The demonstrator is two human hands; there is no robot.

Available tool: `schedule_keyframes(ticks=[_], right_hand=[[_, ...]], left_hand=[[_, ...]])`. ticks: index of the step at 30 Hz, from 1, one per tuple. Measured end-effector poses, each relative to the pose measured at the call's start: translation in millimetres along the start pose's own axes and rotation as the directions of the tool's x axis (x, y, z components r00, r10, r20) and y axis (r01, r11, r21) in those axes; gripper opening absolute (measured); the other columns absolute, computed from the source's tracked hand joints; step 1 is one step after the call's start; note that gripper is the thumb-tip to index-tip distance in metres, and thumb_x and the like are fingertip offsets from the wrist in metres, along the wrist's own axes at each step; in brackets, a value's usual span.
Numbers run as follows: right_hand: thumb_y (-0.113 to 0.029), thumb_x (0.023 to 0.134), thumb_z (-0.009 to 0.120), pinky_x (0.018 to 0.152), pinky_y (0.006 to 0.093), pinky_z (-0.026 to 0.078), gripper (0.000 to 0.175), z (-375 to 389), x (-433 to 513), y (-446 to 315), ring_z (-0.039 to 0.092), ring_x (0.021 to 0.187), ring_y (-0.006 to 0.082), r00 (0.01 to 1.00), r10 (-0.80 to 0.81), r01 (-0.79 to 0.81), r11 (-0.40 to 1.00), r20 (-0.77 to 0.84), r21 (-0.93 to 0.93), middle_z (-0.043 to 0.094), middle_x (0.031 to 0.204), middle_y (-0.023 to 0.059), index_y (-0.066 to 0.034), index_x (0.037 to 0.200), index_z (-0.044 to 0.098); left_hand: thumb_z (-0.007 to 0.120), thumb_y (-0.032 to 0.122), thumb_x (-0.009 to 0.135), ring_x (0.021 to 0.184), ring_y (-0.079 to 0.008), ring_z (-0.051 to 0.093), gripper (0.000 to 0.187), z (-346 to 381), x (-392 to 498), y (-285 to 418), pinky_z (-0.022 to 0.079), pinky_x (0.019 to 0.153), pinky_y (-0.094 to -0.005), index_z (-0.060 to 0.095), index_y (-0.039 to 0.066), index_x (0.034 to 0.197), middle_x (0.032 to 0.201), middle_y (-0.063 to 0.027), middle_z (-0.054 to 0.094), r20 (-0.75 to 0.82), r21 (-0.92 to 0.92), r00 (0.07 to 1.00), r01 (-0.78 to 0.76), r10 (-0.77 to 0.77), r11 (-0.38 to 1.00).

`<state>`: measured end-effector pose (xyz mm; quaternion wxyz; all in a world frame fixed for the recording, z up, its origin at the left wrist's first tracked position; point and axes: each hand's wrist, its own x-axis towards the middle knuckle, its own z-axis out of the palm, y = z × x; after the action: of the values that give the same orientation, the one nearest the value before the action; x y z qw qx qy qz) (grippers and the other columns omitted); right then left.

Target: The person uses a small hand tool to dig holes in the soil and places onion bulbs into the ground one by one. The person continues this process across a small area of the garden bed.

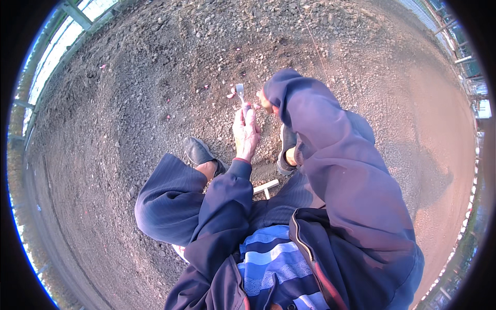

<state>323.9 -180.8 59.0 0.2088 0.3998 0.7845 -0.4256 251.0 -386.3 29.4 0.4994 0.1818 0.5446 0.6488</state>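
My left hand (246, 133) is closed around the handle of a small hand tool with a flat metal blade (240, 90), held just above the crumbly soil. Close to the blade lie several small pink pieces (231, 95), perhaps cloves or bulbs. To the right, my right hand (266, 104) reaches down to the ground from a dark sleeve. A pale pink piece (259, 93) shows at its fingertips, but the sleeve hides most of the hand, so its grip cannot be made out.
My shoes (198, 150) stand on the soil either side of my left hand. Between my legs is a pale T-shaped wooden piece (266, 185). A thin reddish string (314, 43) runs over the clods at the upper right. More pink pieces are scattered about. Frame posts (77, 15) edge the plot.
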Motion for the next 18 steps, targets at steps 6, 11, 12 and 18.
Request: schedule_keyframes(ticks=[6,11,12,18], right_hand=[[-0.02,0.09,0.061,0.082,0.039,0.053,0.035,-132,-60,51,0.07,0.093,0.0253,0.935,0.22,-0.198,0.975,0.278,-0.105,0.074,0.103,0.016,-0.0007,0.118,0.066],[-0.03,0.087,0.065,0.079,0.0448,0.052,0.029,-86,-15,128,0.067,0.087,0.0336,0.879,0.073,-0.025,0.994,0.472,-0.108,0.072,0.091,0.0127,-0.0095,0.107,0.068],[-0.031,0.086,0.065,0.076,0.0445,0.053,0.028,-73,7,135,0.067,0.085,0.0337,0.857,0.111,-0.002,0.977,0.503,-0.212,0.07,0.089,0.0125,-0.0106,0.105,0.068],[-0.016,0.081,0.066,0.062,0.0365,0.055,0.021,17,115,145,0.069,0.07,0.0217,0.996,0.07,-0.078,0.974,0.047,0.214,0.071,0.085,0.0084,-0.0095,0.101,0.069]], left_hand=[[0.052,0.033,0.103,0.04,-0.0045,0.037,0.027,70,25,-21,0.03,0.037,-0.0224,0.057,0.01,0.115,0.058,0.0048,0.045,0.184,-0.004,0.982,0.044,-0.043,0.999],[0.053,0.026,0.103,0.047,-0.0025,0.038,0.03,66,19,-47,0.03,0.043,-0.0204,0.055,0.009,0.127,0.062,0.0067,0.045,0.199,0.006,0.973,0.115,-0.114,0.993],[0.053,0.026,0.103,0.048,-0.0025,0.038,0.03,57,20,-50,0.032,0.044,-0.0203,0.054,0.009,0.128,0.061,0.0066,0.044,0.197,0.023,0.971,0.136,-0.138,0.99],[0.052,0.021,0.103,0.049,-0.0024,0.038,0.032,21,29,-50,0.033,0.042,-0.0198,0.052,0.007,0.132,0.071,0.0055,0.047,-0.01,0.002,0.99,0.139,-0.139,0.99]])
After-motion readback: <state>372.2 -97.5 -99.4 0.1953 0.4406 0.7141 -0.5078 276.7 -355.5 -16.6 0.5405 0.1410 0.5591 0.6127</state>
